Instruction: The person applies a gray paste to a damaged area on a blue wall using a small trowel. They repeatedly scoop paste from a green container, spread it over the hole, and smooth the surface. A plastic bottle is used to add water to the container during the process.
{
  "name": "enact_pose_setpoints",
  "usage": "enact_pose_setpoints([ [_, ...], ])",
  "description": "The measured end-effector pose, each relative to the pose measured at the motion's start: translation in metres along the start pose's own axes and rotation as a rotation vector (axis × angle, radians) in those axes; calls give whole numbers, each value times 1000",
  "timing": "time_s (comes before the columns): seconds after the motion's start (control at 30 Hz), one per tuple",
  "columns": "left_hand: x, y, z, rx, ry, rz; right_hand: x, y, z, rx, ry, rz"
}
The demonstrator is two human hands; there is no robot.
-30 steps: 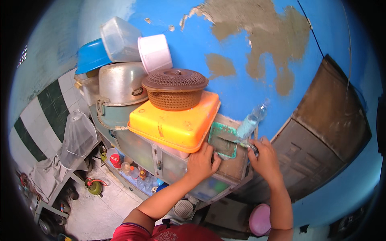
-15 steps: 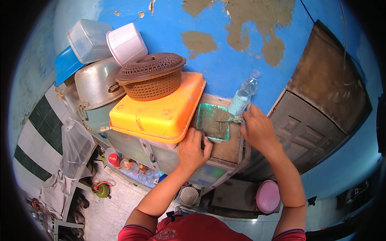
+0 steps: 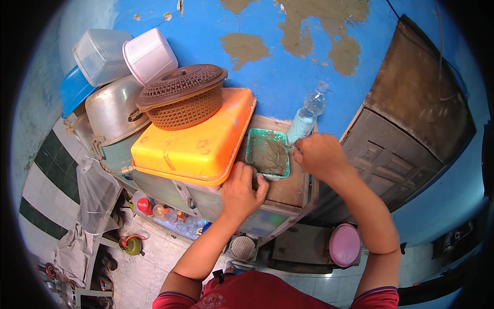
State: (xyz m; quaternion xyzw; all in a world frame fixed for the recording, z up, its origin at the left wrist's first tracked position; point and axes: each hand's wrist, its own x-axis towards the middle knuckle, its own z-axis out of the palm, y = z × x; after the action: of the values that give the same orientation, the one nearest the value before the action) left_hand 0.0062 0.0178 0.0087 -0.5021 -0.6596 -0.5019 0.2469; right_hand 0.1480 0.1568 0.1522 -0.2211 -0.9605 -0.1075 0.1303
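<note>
A small green plastic tray [image 3: 288,164] of wet grey mortar [image 3: 266,154] rests on top of a cabinet. At its near left corner, my left hand [image 3: 242,191] grips the rim with curled fingers. My right hand [image 3: 321,158] is at the tray's right edge, closed round a thin mortar-smeared tool [image 3: 294,149]; its handle is hidden in the fingers, and I cannot tell its exact kind. Just behind that hand stands a clear plastic bottle [image 3: 307,114] with a pale label, leaning toward the wall.
An upturned orange basin [image 3: 190,149] carrying a brown lidded basket [image 3: 185,105] sits left of the tray. Farther left are a metal pot [image 3: 110,105] and stacked plastic tubs [image 3: 103,56]. Mortar patches [image 3: 244,49] mark the blue wall; a pink stool [image 3: 345,245] is below right.
My right hand has drawn in to the tray's right edge, and the tool shows less than before. My left hand keeps its place at the corner. The whole view has shifted slightly.
</note>
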Motion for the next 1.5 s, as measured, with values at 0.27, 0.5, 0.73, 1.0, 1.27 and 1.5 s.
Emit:
enact_pose_setpoints([
  [0.27, -2, -1, 1, -2, -13, -8, -5, 15, -33, 311, -158, 87],
  [0.5, -3, -3, 1, 11, -38, -10, -14, 34, -19, 456, -133, 135],
  [0.73, -2, -4, 1, 9, -54, -4, -8, 54, -19, 707, -415, 318],
  [1.0, -1, 0, -1, 13, -76, -15, -14, 59, -10, 893, -466, 391],
  [1.27, 2, -1, -2, 18, -76, 11, -18, 35, 7, 1114, -536, 580],
  [1.5, 1, -1, -3, 15, -83, 1, -15, 36, 3, 1164, -455, 705],
])
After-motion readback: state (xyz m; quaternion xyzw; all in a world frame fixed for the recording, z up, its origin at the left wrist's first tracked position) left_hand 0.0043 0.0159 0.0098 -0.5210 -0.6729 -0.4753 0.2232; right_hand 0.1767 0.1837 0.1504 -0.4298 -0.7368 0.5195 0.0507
